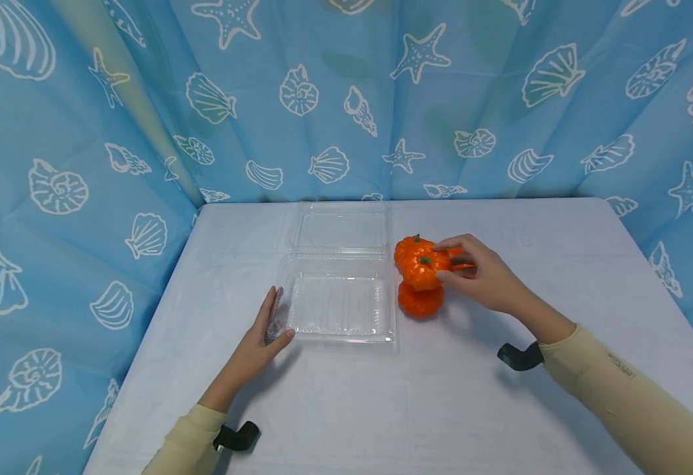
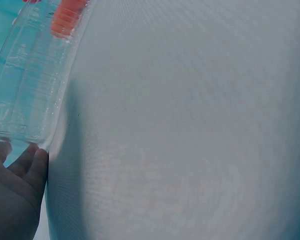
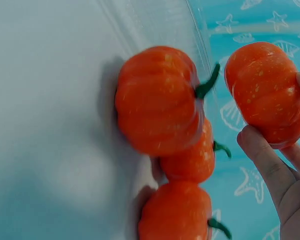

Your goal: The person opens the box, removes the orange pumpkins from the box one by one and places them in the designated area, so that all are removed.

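Observation:
My right hand [image 1: 489, 274] holds a small orange pumpkin [image 1: 425, 269] with a green stem between thumb and fingers, raised over the other pumpkins. Beneath it, a front pumpkin [image 1: 420, 302] and a back pumpkin [image 1: 404, 249] rest on the table; another pumpkin [image 1: 462, 258] is partly hidden behind my fingers. The right wrist view shows the held pumpkin [image 3: 267, 92] apart from the nearest one [image 3: 157, 102]. At the left end of a clear plastic clamshell box [image 1: 334, 342], my left hand [image 1: 254, 349] touches the side with extended fingers, thumb by the front corner.
The box's lid [image 1: 340, 231] lies folded back toward the rear of the white-covered table [image 1: 406, 409]. A blue curtain [image 1: 323, 125] with white shells and starfish hangs behind and at the sides. The pumpkins sit right beside the box's right wall.

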`<action>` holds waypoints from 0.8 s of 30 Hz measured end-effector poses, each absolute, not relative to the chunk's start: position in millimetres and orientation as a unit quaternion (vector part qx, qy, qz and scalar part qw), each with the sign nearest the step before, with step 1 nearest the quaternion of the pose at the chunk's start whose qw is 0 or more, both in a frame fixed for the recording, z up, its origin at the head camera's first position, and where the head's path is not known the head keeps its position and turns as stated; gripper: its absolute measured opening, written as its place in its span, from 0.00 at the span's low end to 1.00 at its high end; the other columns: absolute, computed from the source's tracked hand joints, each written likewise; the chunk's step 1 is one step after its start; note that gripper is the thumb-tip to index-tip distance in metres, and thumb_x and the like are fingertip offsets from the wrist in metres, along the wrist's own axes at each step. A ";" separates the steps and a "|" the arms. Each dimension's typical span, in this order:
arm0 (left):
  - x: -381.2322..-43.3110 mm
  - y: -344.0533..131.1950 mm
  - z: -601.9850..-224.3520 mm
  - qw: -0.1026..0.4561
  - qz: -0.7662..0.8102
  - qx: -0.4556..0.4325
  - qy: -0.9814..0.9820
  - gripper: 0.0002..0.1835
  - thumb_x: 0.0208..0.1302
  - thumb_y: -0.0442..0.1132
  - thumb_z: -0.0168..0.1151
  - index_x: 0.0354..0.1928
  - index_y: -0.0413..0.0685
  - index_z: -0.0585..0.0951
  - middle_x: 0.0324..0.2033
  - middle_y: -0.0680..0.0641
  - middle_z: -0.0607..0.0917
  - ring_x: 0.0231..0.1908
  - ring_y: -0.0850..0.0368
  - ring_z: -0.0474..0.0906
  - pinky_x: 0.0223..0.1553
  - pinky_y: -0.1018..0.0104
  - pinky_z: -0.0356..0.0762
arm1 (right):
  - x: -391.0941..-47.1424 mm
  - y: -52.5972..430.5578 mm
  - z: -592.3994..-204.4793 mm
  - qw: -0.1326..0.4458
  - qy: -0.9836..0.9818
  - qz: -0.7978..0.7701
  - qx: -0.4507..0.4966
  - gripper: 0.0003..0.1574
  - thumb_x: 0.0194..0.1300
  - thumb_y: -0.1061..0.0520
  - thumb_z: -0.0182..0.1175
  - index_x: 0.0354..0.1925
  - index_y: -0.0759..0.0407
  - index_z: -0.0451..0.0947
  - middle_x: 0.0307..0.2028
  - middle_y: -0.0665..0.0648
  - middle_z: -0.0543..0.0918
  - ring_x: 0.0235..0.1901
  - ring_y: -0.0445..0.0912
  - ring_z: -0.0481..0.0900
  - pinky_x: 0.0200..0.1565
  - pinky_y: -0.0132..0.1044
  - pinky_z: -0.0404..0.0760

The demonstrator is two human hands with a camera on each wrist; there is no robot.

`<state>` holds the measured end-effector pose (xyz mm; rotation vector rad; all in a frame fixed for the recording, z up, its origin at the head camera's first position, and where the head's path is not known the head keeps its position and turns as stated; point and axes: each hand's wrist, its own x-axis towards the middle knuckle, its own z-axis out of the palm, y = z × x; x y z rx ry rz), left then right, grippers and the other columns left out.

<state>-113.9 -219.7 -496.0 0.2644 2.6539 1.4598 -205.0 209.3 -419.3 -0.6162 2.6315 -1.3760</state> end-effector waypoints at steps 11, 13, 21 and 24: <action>-114.1 -219.4 -496.6 0.050 0.479 0.087 0.872 0.49 0.73 0.43 0.61 0.82 0.51 0.39 0.81 0.46 0.47 0.79 0.43 0.41 0.75 0.35 0.41 | -192.7 245.2 -429.7 0.025 0.875 -0.448 -0.180 0.26 0.71 0.54 0.65 0.63 0.58 0.69 0.64 0.62 0.71 0.56 0.62 0.79 0.50 0.21 0.78; -114.0 -219.9 -497.2 0.048 0.478 0.088 0.873 0.49 0.73 0.43 0.61 0.82 0.51 0.39 0.81 0.46 0.47 0.79 0.43 0.41 0.75 0.35 0.41 | -189.7 249.8 -433.2 0.027 0.873 -0.453 -0.178 0.26 0.71 0.55 0.65 0.62 0.59 0.69 0.65 0.63 0.71 0.54 0.63 0.80 0.47 0.18 0.77; -113.8 -222.3 -499.7 0.044 0.475 0.094 0.874 0.49 0.73 0.43 0.61 0.82 0.49 0.39 0.81 0.47 0.47 0.79 0.43 0.41 0.75 0.35 0.41 | -175.7 267.8 -449.9 0.038 0.875 -0.456 -0.159 0.25 0.71 0.57 0.65 0.62 0.60 0.69 0.63 0.63 0.72 0.53 0.63 0.79 0.46 0.20 0.78; -113.7 -222.9 -499.5 0.043 0.473 0.095 0.875 0.49 0.73 0.43 0.62 0.82 0.49 0.39 0.81 0.47 0.47 0.79 0.43 0.41 0.75 0.35 0.42 | -171.4 273.2 -457.2 0.046 0.874 -0.457 -0.157 0.25 0.70 0.59 0.65 0.61 0.60 0.69 0.62 0.63 0.73 0.53 0.63 0.79 0.46 0.21 0.79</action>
